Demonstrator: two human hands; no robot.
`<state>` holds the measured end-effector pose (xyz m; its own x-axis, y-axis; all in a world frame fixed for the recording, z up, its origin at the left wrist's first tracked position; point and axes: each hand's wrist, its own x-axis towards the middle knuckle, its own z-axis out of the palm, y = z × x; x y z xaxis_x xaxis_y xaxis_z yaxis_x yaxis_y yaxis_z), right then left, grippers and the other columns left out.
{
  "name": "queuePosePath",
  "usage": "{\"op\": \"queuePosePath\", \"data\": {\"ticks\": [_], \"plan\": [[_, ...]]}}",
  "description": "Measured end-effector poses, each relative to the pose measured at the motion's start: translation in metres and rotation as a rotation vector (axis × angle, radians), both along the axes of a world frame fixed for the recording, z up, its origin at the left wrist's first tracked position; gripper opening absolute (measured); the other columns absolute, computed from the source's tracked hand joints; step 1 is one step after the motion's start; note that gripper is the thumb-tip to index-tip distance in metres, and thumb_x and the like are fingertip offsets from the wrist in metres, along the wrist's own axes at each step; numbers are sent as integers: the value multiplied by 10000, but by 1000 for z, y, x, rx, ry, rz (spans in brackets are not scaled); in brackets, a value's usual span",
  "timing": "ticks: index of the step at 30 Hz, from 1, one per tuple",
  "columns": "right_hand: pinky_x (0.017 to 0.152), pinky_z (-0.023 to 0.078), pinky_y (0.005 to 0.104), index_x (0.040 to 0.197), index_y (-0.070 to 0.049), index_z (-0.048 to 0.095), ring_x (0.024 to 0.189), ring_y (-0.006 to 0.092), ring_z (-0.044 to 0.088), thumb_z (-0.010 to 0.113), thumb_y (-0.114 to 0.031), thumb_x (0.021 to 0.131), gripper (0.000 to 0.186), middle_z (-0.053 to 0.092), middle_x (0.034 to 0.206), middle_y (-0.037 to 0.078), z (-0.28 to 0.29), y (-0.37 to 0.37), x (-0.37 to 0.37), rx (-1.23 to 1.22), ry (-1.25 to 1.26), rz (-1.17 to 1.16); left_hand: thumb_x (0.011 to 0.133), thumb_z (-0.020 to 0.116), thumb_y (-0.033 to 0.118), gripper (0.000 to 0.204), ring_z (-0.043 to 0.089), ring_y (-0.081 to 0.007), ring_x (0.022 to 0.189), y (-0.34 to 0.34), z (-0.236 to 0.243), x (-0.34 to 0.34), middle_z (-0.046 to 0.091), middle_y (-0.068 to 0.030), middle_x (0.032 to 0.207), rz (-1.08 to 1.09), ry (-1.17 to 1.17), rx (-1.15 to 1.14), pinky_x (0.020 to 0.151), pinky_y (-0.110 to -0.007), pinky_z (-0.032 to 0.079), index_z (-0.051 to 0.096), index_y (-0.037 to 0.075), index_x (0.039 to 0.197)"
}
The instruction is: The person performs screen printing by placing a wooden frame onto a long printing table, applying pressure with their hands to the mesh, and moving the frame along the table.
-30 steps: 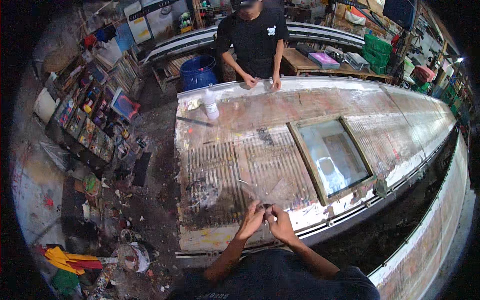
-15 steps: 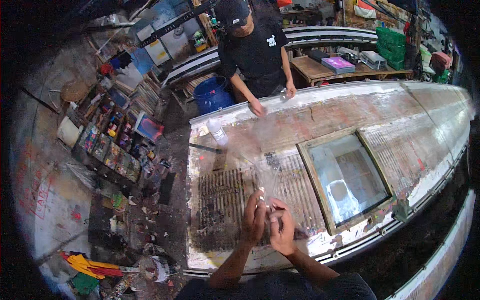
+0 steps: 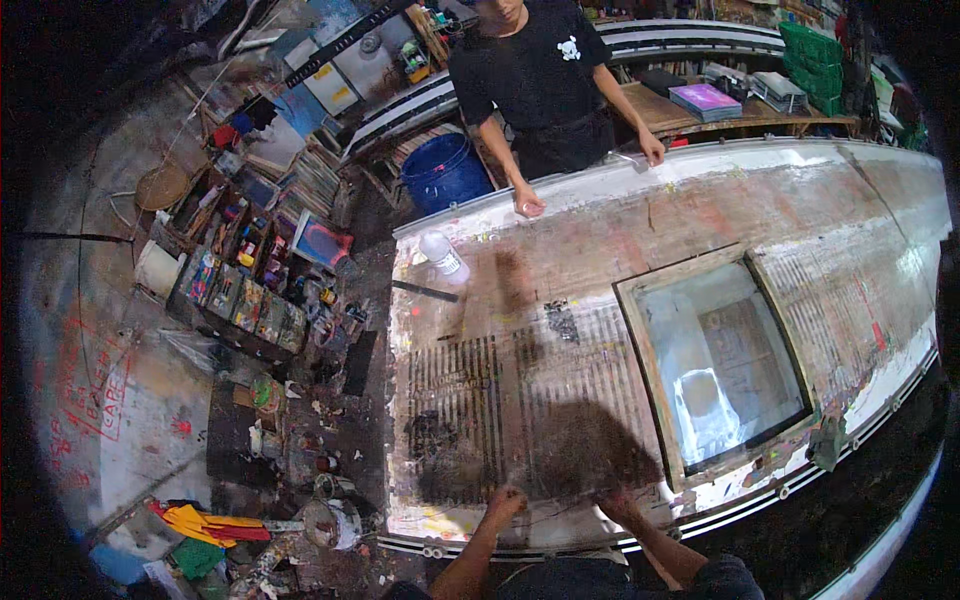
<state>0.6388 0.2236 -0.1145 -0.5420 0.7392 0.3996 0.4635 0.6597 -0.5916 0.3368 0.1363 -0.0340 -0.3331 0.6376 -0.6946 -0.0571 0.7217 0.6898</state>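
Note:
My left hand (image 3: 507, 503) is closed above the near edge of the long worktable (image 3: 560, 225), fingers pinched together. To its right, my right hand (image 3: 618, 506) is closed too, low over the same edge. A faint, thin line seems to run between the two hands; what they hold is too small and dim to name. Beneath them lie a dark shadow and a striped, paint-stained patch of the tabletop. A wooden-framed screen (image 3: 715, 365) with a pale, see-through mesh or pane lies right of my right hand.
Across the table stands a person in a black shirt (image 3: 535, 85), hands at the far edge, one near a clear strip (image 3: 630, 158). A white bottle (image 3: 444, 257) stands at the far left corner. Beyond are a blue barrel (image 3: 445, 175) and crates of paint containers (image 3: 235, 290).
My hands were together over the striped patch with something clear and shiny; now they are apart and nearer the edge. The person's hands have spread apart. My view has shifted.

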Motion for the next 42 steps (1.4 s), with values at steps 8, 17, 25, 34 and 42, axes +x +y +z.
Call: {"op": "queuePosePath", "data": {"ticks": [8, 17, 25, 34, 42], "plan": [[655, 565, 523, 1143, -30, 601, 764, 415, 699, 645, -169, 839, 337, 700, 848, 218, 133, 38, -72, -512, -402, -4, 956, 626, 217, 181, 653, -309, 714, 48, 19, 19, 615, -153, 735, -47, 401, 135, 619, -455, 477, 573, 48, 992], [636, 488, 557, 1081, -1, 587, 732, 470, 636, 586, -150, 889, 243, 649, 786, 252, 301, 143, -118, -127, 207, -229, 990, 480, 223, 382, 621, -432, 719, 218, 207, 4, 622, -266, 824, -21, 1023, 739, 655, -524, 472, 535, -16, 1284], [761, 517, 508, 1233, 54, 557, 830, 445, 666, 596, -237, 952, 407, 685, 839, 266, 318, 277, -171, -225, 357, -491, 936, 659, 393, 904, 491, -459, 1317, 311, 255, -66, 393, -352, 1486, -137, 965, 654, 1089, -460, 414, 168, -59, 1545], [897, 517, 479, 1254, -80, 646, 1078, 406, 653, 605, -354, 932, 424, 692, 1135, 227, 141, 11, -6, -747, -97, -199, 881, 696, 214, 335, 656, -275, 850, -9, -8, 2, 672, -162, 938, -228, 244, 212, 786, -431, 520, 612, 5, 1129], [783, 530, 506, 1110, -10, 650, 887, 443, 681, 586, -329, 928, 372, 706, 913, 243, 142, -103, 127, -797, -122, -548, 920, 643, 304, 367, 691, -409, 908, -68, -13, 104, 710, -232, 936, -570, 381, 217, 824, -478, 533, 658, -24, 1087]]}}
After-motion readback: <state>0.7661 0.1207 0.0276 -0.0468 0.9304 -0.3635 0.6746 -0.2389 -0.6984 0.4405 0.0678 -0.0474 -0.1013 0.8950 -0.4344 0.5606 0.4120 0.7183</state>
